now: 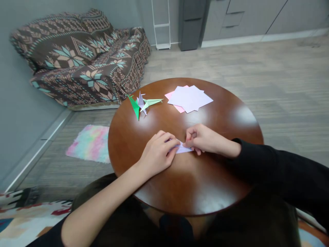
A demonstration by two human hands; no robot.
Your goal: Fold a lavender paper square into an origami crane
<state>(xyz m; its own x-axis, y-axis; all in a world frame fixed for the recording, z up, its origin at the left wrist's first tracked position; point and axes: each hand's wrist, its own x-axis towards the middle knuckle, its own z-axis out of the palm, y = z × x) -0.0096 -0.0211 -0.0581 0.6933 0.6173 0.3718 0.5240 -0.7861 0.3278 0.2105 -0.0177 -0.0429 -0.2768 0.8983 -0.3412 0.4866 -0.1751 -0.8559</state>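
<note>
A small piece of folded lavender paper (183, 149) lies on the round wooden table (185, 192), between my two hands. My left hand (160, 151) rests on its left end, fingers curled over it with the thumb at the near edge. At the right end, my right hand (199, 139) pinches the paper between thumb and bent fingers. Both hands cover parts of the paper, so its full folded shape is hidden.
Beyond my left hand stand origami cranes: a green one (134, 107), a purple one (140, 101) and a pale green one (152, 102). A fanned stack of lavender and pink paper sheets (190, 98) lies at the far side. A patterned sofa (84, 65) stands behind, left.
</note>
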